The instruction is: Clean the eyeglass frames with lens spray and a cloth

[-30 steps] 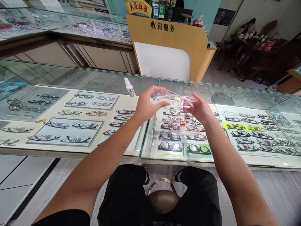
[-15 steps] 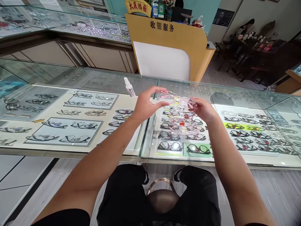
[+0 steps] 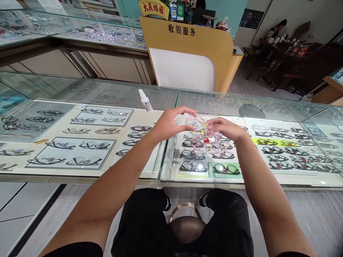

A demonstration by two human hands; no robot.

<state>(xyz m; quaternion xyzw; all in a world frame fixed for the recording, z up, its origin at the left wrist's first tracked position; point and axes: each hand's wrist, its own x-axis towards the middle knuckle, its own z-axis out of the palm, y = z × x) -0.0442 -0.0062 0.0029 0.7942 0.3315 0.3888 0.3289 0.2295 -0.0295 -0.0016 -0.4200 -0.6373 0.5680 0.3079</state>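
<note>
Clear pinkish eyeglasses (image 3: 199,123) are held above the glass counter between my two hands. My left hand (image 3: 175,123) grips one side of the frame between thumb and fingers. At the other side, my right hand (image 3: 223,127) pinches the glasses with its fingers close together. Below them, rows of eyeglasses show through the glass, among them a dark pair on a green card (image 3: 225,169). Reflections blur the held frame's outline against the pairs beneath. A white spray bottle (image 3: 145,100) stands to the left of my left hand.
The glass counter (image 3: 167,157) spans the view, with displayed glasses on grey trays (image 3: 72,152) at left and more at right. Beyond stands a wooden cash desk (image 3: 222,64). A person (image 3: 278,29) sits far back right. A stool (image 3: 187,228) is between my legs.
The held glasses have come a little lower and nearer. My right hand has moved left, closer to my left hand, and its fingers now point more toward the frame's middle.
</note>
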